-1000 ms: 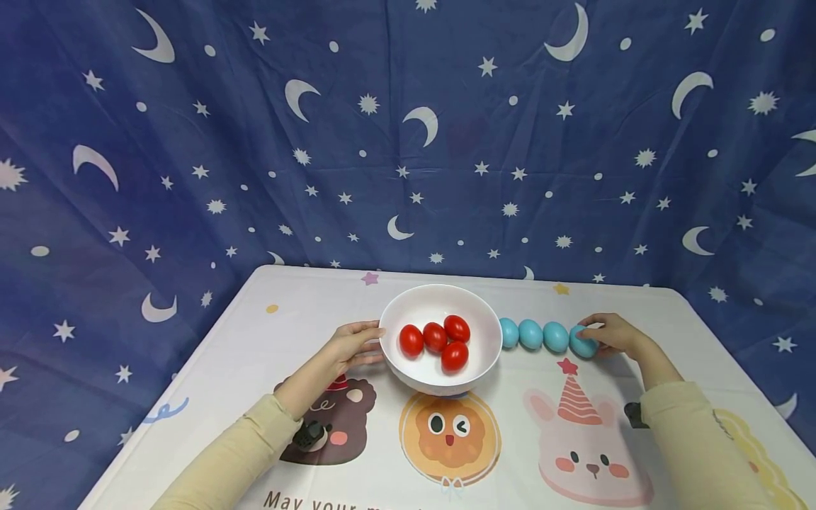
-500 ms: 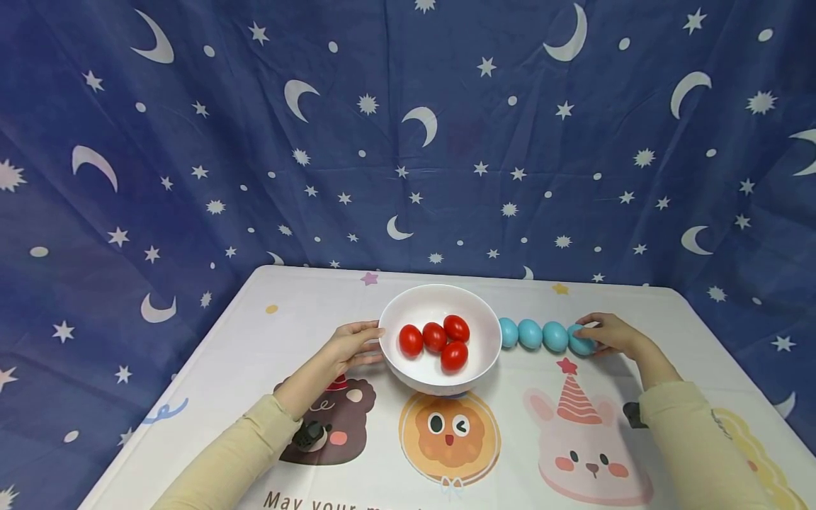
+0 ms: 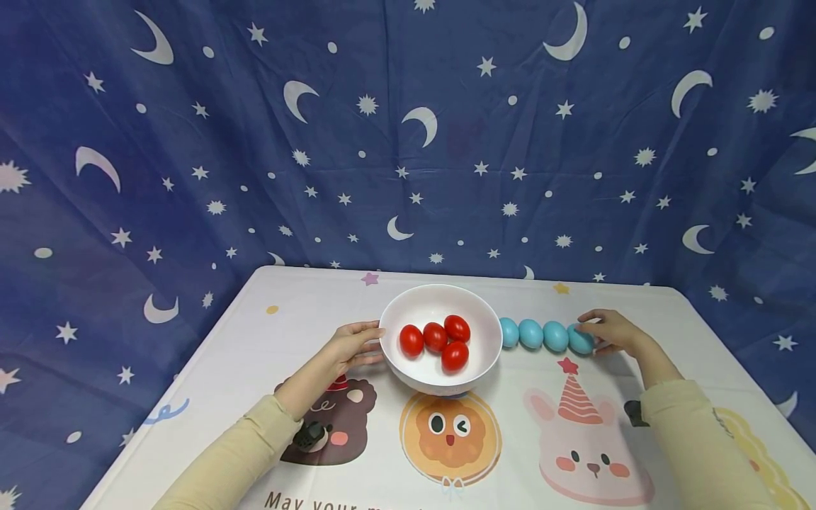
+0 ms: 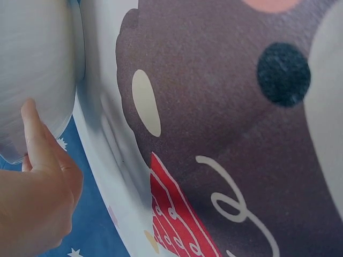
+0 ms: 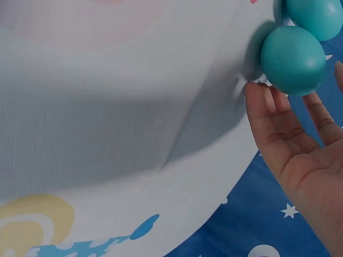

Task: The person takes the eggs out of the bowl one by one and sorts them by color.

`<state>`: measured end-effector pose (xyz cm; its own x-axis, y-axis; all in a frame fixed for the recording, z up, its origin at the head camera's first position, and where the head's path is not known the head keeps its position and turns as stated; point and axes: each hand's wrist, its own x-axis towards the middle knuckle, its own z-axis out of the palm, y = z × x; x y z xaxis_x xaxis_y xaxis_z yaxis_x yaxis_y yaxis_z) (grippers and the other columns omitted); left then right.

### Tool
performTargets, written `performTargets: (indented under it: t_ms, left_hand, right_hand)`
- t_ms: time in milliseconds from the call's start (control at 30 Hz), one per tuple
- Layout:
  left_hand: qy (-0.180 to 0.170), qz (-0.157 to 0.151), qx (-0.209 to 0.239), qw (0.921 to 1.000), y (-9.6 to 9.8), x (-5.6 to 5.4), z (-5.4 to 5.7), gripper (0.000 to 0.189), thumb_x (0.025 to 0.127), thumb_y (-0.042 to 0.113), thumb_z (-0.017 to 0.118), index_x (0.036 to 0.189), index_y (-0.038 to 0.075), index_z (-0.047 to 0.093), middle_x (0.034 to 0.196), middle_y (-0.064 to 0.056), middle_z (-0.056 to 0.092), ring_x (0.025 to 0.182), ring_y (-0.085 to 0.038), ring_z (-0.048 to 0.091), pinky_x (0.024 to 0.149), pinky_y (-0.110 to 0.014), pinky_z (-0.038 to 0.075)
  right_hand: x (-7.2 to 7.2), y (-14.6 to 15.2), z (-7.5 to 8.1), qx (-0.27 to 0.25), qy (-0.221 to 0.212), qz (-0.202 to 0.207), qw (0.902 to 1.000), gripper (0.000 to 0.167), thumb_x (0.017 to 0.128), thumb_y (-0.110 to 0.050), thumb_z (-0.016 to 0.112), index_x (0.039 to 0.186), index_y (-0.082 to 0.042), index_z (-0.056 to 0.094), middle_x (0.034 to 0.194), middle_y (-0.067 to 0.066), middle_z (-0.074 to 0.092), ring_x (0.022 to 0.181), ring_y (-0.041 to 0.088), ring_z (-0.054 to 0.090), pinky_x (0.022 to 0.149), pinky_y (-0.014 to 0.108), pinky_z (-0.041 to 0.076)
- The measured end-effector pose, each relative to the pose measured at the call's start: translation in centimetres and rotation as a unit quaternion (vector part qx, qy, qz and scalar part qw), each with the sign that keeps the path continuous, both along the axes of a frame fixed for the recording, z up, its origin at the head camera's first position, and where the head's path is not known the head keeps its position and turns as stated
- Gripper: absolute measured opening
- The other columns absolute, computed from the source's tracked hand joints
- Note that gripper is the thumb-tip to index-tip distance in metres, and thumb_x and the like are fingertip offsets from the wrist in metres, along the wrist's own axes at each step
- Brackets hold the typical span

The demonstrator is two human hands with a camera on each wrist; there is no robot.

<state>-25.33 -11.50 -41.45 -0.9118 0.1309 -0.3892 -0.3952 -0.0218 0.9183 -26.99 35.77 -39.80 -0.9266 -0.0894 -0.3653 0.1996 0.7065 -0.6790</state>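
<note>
A white bowl (image 3: 440, 382) stands on the table with several red eggs (image 3: 455, 356) in it. My left hand (image 3: 349, 346) touches the bowl's left side, its fingers fairly straight; the left wrist view shows a fingertip (image 4: 29, 107) against the outer wall. Right of the bowl, several turquoise eggs (image 3: 530, 334) lie in a row. At the row's right end, my right hand (image 3: 613, 333) is beside the last turquoise egg (image 3: 581, 340). In the right wrist view, its fingers are extended close to that egg (image 5: 293, 60), with the thumb apart; whether a fingertip still touches is unclear.
A white printed cloth (image 3: 484, 439) with cartoon animals covers the table. Behind it hangs a blue curtain (image 3: 357, 142) with moons and stars.
The last turquoise egg has shifted slightly left, against its neighbour. My right hand has loosened its pinch and let the egg go. My left hand and the bowl have stayed put.
</note>
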Motion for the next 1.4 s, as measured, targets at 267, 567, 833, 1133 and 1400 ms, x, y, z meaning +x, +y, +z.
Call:
performTargets:
  t_ms: [267,567,833,1133,1400]
  left_hand:
    - [-0.002,-0.002,-0.002,1.0000,0.2,-0.1,0.0,0.047,0.090,0.013,0.062,0.133,-0.001,0.048,0.120,-0.017,0.058,0.083,-0.015,0.066,0.080,-0.036,0.061]
    - [0.001,-0.008,-0.002,1.0000,0.5,-0.2,0.0,0.048,0.090,0.014,0.061,0.134,-0.001,0.048,0.122,-0.017,0.057,0.084,-0.015,0.066,0.080,-0.035,0.061]
    - [0.000,-0.009,-0.003,1.0000,0.4,-0.4,0.1,0.049,0.091,0.015,0.061,0.135,0.000,0.047,0.125,-0.019,0.056,0.088,-0.017,0.066,0.082,-0.036,0.061]
    - [-0.010,0.000,-0.002,0.9999,0.1,-0.4,-0.1,0.049,0.090,0.015,0.063,0.134,0.000,0.047,0.120,-0.017,0.057,0.082,-0.014,0.066,0.080,-0.035,0.061]
    - [-0.012,-0.002,-0.002,0.9999,0.0,-0.2,0.2,0.050,0.090,0.015,0.063,0.134,0.000,0.047,0.119,-0.015,0.057,0.082,-0.013,0.066,0.081,-0.035,0.061]
  right_hand:
    - [0.2,0.4,0.6,0.004,0.007,-0.002,1.0000,0.055,0.096,-0.024,0.048,0.131,0.016,0.033,0.097,0.018,0.049,0.079,0.018,0.052,0.078,0.040,0.062]
    - [-0.2,0.4,2.0,-0.004,0.047,-0.009,0.9988,0.054,0.099,-0.027,0.044,0.132,0.015,0.034,0.120,0.037,0.047,0.089,0.022,0.061,0.078,0.038,0.062]
    - [-0.8,-0.8,4.0,-0.018,0.076,0.006,0.9969,0.056,0.099,-0.029,0.044,0.135,0.013,0.034,0.123,0.036,0.046,0.089,0.019,0.062,0.079,0.036,0.062]
    - [-0.8,-3.3,5.1,-0.017,0.094,0.011,0.9954,0.050,0.099,-0.025,0.046,0.132,0.011,0.039,0.119,0.032,0.051,0.082,0.010,0.060,0.078,0.034,0.062]
    - [-0.5,-5.4,6.2,-0.026,0.130,0.043,0.9903,0.045,0.099,-0.024,0.047,0.127,0.011,0.044,0.115,0.030,0.056,0.081,0.010,0.060,0.077,0.035,0.062]
